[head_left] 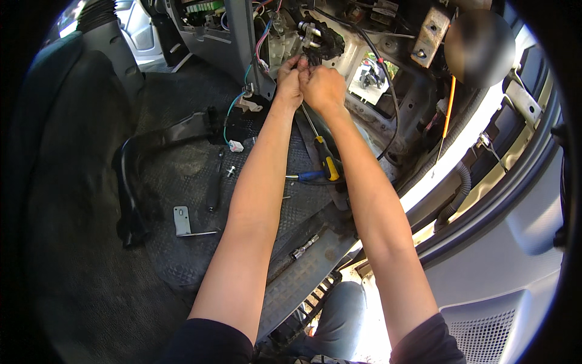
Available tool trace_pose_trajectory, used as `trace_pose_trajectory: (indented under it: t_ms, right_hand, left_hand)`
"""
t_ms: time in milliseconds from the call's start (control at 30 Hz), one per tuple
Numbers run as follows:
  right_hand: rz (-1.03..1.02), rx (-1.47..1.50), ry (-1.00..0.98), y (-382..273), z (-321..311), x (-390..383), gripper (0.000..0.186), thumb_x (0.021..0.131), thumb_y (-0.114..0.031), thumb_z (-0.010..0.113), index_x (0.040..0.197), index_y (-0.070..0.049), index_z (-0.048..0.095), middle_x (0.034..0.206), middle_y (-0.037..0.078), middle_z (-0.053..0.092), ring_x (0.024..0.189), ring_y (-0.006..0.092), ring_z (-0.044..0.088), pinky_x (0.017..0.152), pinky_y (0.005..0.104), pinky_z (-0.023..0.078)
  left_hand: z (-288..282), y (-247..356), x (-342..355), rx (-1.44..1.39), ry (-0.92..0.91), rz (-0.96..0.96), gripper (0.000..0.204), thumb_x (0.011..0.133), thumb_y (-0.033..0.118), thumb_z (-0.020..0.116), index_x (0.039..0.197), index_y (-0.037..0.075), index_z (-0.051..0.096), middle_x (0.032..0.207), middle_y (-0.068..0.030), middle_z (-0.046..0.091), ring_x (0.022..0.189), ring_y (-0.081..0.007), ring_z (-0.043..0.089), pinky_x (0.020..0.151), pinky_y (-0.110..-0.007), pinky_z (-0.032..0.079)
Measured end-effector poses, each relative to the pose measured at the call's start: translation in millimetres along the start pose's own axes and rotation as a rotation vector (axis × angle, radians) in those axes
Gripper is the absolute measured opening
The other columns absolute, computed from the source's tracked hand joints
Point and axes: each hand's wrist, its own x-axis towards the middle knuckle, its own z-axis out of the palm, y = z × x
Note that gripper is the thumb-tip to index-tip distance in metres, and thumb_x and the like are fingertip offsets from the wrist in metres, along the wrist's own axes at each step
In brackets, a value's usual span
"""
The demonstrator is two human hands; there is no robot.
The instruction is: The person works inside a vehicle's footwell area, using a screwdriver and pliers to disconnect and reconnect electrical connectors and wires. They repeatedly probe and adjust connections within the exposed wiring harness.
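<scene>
My left hand (290, 84) and my right hand (324, 90) meet at the bare metal wall ahead, thumbs close together. Both have their fingers closed in a pinch at the lower edge of a black, crumpled, putty-like mass (331, 42). Whatever lies between the fingertips is mostly hidden by the fingers. Just above them, a pair of silvery metal pipe ends (310, 35) sticks out beside the black mass. Below my right wrist lies a yellow-and-black screwdriver (328, 160), its shaft pointing up toward the hands. A blue-handled tool (305, 176) rests by its handle.
On the dark floor mat lie a metal L-shaped bracket (182, 221), a black-handled tool (215, 182) and a curved black plastic piece (134, 155). A socket tool (305, 247) sits by the sill. A white connector (235, 146) hangs on wires. The door panel (515, 242) stands at right.
</scene>
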Motion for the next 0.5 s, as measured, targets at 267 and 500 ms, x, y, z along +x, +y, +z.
trace_pose_trajectory:
  t_ms: [267,500]
  right_hand:
    - [-0.064,-0.106,-0.024,5,-14,0,0.042,0.092,-0.043,0.059,0.09,-0.006,0.078,0.09,0.024,0.073,0.089,0.0427,0.07,0.082,0.0498,0.056]
    - [-0.081,0.141,0.083,4,-20,-29,0.034,0.092,-0.04,0.065,0.098,-0.008,0.077,0.087,0.019,0.074,0.084,0.038,0.072,0.076,0.0449,0.055]
  left_hand:
    - [-11,12,-9,-0.021,-0.198,-0.157,0.011,0.1,0.014,0.063,0.11,0.009,0.064,0.097,0.0008,0.065,0.083,-0.0107,0.061,0.078,-0.029,0.053]
    - [-4,25,-10,0.172,-0.122,-0.183,0.024,0.095,0.03,0.066,0.112,0.012,0.067,0.098,0.0001,0.067,0.091,-0.0127,0.061,0.083,-0.033,0.051]
